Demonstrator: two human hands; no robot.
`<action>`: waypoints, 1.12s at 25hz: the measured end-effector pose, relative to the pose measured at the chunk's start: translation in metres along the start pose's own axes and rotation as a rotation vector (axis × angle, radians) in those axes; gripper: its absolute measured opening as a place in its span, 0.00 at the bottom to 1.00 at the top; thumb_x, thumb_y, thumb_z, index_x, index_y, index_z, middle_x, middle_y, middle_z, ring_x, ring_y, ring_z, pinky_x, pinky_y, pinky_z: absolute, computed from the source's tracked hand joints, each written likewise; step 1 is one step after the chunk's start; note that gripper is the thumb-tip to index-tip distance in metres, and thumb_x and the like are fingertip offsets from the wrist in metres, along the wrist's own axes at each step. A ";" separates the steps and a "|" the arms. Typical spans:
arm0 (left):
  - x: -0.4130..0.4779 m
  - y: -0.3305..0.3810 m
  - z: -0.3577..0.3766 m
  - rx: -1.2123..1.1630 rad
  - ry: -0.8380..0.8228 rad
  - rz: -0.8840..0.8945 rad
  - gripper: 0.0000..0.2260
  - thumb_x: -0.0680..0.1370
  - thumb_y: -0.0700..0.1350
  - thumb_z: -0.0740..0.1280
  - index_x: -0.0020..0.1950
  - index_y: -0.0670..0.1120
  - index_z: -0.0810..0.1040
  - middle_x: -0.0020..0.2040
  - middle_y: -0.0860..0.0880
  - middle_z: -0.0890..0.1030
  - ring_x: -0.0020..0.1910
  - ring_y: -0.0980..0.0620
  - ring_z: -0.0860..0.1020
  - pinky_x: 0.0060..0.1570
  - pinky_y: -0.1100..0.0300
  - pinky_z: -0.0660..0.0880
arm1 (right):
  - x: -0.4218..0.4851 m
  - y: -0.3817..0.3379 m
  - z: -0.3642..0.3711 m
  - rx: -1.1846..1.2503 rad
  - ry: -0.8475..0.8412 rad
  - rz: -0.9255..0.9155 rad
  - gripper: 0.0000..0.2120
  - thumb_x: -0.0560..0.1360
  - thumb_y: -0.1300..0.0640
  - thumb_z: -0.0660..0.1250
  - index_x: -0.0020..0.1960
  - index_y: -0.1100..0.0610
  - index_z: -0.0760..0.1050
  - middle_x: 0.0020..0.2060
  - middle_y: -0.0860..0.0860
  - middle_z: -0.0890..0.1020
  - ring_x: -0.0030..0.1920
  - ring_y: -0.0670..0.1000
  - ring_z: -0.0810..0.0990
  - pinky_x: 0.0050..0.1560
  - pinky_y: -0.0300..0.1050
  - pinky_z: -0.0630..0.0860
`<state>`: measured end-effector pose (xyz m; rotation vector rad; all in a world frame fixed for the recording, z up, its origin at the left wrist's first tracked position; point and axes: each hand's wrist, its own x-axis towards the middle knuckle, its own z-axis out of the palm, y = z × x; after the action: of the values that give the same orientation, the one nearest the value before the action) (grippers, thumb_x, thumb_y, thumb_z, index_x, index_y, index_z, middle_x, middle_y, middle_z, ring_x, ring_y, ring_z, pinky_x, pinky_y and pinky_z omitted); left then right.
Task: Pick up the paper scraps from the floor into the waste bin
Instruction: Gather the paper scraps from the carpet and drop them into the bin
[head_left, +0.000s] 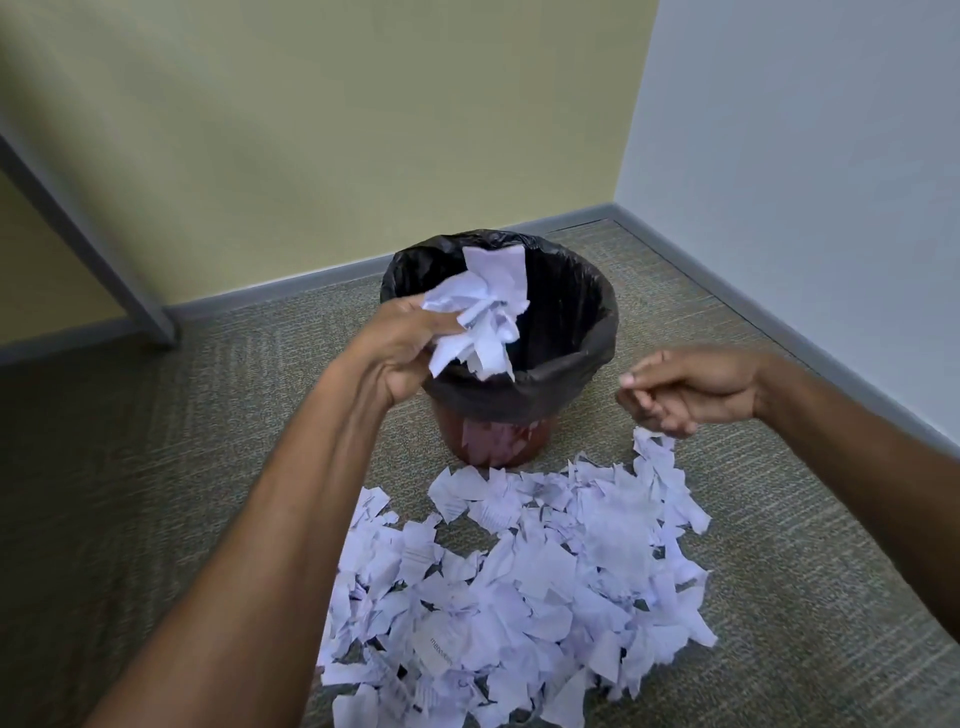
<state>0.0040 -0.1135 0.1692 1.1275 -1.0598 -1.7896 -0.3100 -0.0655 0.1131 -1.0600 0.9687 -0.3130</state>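
Nearest the camera, a broad heap of paper scraps (524, 587) lies spread on the carpet (156, 467), reaching from the bottom edge of the view up to the foot of the waste bin (587, 332). Most of the job is plainly still ahead — the pile looks barely dented.

Above the heap's far right corner hangs the right hand (685, 389), fingers curled loosely inward with thumb and forefinger near each other. No paper shows in it; whether a small scrap sits inside the curl I cannot tell.

Further on, the left hand (402, 353) is raised over the bin's near-left rim, fingers closed around a crumpled bunch of scraps (483, 312). The bunch sticks out past the fingers and hangs over the bin's mouth, above the black liner (519, 395).

So the step in hand appears to be the drop — a handful carried to the bin and not yet let go. The next move calls for opening the left fingers while the bunch is well inside the rim, since loose pieces at its edge could flutter down outside. After that, both hands would need to return to the heap.

Beyond the bin, the carpet meets the grey skirting (291, 291) in the corner of two walls.
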 end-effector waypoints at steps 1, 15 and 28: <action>0.007 0.004 0.001 -0.028 0.023 0.016 0.13 0.74 0.26 0.63 0.56 0.35 0.78 0.48 0.40 0.82 0.35 0.49 0.84 0.32 0.59 0.81 | 0.005 0.012 0.004 0.016 -0.054 0.045 0.13 0.78 0.54 0.66 0.40 0.62 0.74 0.30 0.55 0.74 0.28 0.49 0.75 0.24 0.39 0.74; 0.057 0.006 0.009 -0.041 0.150 -0.161 0.33 0.79 0.52 0.65 0.78 0.44 0.53 0.73 0.29 0.58 0.65 0.33 0.73 0.46 0.40 0.79 | 0.075 0.086 0.005 -0.147 0.380 0.240 0.08 0.77 0.56 0.68 0.50 0.61 0.80 0.43 0.59 0.85 0.40 0.56 0.85 0.39 0.46 0.81; 0.016 -0.123 -0.041 0.263 -0.162 -0.274 0.24 0.66 0.65 0.72 0.46 0.45 0.80 0.34 0.50 0.80 0.25 0.56 0.71 0.25 0.63 0.72 | 0.106 0.140 0.003 -0.966 0.428 0.524 0.53 0.69 0.40 0.73 0.79 0.60 0.47 0.79 0.57 0.54 0.78 0.58 0.55 0.76 0.49 0.57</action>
<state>0.0164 -0.0924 0.0406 1.3568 -1.3186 -2.0249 -0.2776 -0.0625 -0.0594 -1.5645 1.8240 0.4373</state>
